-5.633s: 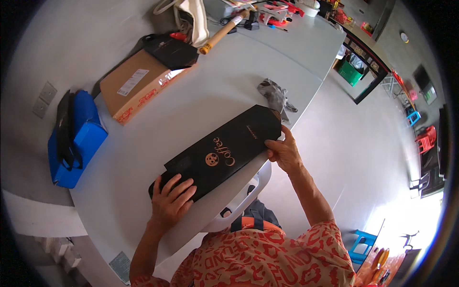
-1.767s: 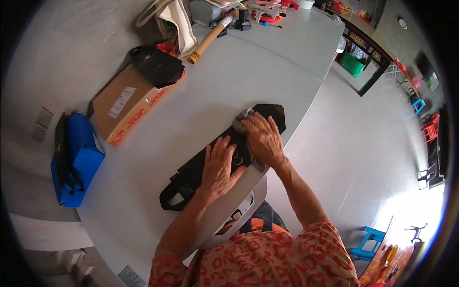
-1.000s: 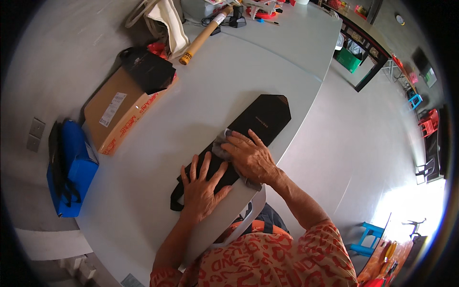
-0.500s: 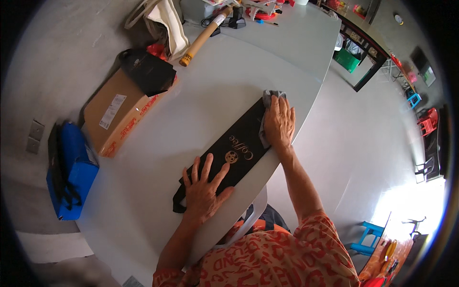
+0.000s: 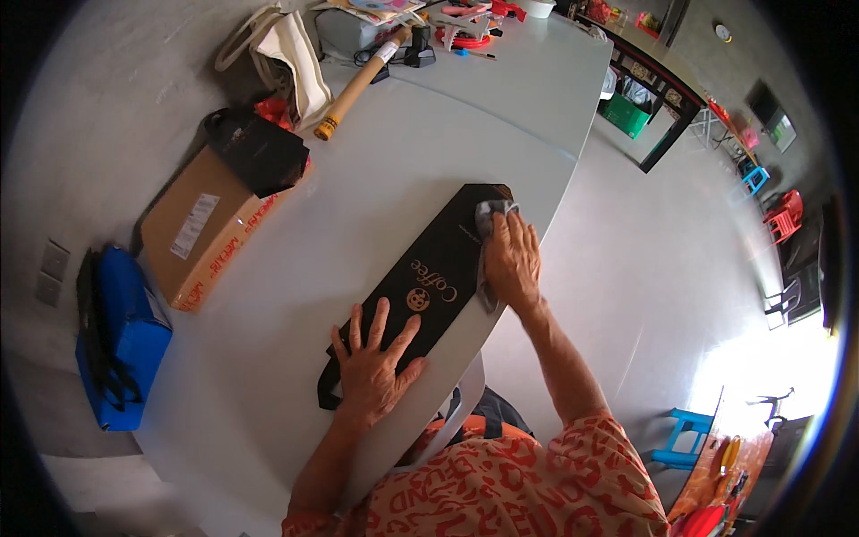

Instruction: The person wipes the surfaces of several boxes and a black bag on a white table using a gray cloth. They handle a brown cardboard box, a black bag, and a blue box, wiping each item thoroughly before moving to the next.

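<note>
A long flat black bag (image 5: 438, 255) with gold print lies slanted on the grey table, its strap-like handle (image 5: 327, 392) at the near left end. My left hand (image 5: 371, 376) rests flat on the bag's near end, fingers spread. At the far right end, my right hand (image 5: 514, 267) presses a crumpled grey cloth (image 5: 488, 215) against the bag's right edge. The cloth shows beyond the fingertips and beside the palm; the rest is under the hand.
Along the table's left side stand a blue box (image 5: 134, 322) with black straps and a brown carton (image 5: 210, 224) with another black bag (image 5: 257, 150) on it. Behind are a cardboard tube (image 5: 358, 85) and a cream cloth bag (image 5: 291, 63). The table edge (image 5: 537, 242) runs just right of my right hand.
My right hand and the cloth have slid a little nearer along the bag's right edge, baring its far end. My left hand stays on the bag. The whole view has shifted slightly.
</note>
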Available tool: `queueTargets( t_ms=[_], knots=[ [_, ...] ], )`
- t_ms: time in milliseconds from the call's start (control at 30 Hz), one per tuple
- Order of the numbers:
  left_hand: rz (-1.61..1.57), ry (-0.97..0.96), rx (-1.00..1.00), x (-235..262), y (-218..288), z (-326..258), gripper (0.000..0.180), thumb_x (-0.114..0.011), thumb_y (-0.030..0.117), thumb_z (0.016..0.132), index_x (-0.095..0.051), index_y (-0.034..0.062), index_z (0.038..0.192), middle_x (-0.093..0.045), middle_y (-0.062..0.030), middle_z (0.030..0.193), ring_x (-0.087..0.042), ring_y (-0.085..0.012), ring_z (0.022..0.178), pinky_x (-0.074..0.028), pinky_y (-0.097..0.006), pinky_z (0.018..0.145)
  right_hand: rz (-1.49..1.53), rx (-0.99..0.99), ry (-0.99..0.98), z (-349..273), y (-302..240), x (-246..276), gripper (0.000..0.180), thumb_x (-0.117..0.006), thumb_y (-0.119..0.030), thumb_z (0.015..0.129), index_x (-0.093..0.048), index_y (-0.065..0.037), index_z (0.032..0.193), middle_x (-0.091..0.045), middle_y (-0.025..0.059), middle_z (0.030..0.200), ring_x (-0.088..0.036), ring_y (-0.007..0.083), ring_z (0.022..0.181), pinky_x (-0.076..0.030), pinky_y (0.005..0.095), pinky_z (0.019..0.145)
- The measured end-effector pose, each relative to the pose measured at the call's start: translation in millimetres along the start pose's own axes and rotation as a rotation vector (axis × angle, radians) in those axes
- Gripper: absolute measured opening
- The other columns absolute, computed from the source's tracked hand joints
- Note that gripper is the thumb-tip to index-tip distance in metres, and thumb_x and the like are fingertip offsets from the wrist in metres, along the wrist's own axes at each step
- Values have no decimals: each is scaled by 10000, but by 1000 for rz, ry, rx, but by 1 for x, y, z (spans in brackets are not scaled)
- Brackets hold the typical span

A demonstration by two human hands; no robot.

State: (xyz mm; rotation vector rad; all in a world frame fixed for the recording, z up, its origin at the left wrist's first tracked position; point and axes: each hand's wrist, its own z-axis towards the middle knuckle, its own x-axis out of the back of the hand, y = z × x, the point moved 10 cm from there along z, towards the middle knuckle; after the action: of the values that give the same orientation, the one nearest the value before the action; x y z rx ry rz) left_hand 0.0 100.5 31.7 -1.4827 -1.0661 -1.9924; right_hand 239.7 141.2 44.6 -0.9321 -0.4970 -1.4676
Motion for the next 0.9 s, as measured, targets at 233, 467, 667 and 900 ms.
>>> queueTargets(
  t_ms=[233,467,667,900],
  knots=[
    [7,-18,11,-5,2,3,570,-618,518,865,-504,307,1382,-201,-120,1574,-151,-462,1413,-92,-737,1041,-39,-60,-50,35,31,-19,441,-547,-111,862,-485,-17,1288,-546,235,1259,-478,385,1254,-331,526,1076],
    [39,18,11,-6,-1,4,588,-628,507,857,-487,309,1393,-216,-115,1566,-169,-458,1407,-102,-738,1041,159,294,-57,-10,-52,4,421,-588,-29,815,-555,-29,1234,-554,214,1262,-510,360,1241,-378,521,1056],
    [53,-4,32,-6,0,6,586,-646,490,845,-501,299,1379,-230,-115,1559,-165,-448,1410,-101,-736,1044,385,440,-261,-48,-114,28,440,-626,-39,786,-565,-19,1220,-545,209,1279,-494,355,1259,-369,519,1076],
    [17,-8,23,-6,-1,3,581,-649,494,846,-495,309,1375,-237,-125,1555,-151,-439,1421,-112,-729,1047,304,403,-221,-10,-88,-6,434,-604,-29,790,-578,-61,1223,-561,150,1296,-479,290,1288,-334,517,1091]
  ],
)
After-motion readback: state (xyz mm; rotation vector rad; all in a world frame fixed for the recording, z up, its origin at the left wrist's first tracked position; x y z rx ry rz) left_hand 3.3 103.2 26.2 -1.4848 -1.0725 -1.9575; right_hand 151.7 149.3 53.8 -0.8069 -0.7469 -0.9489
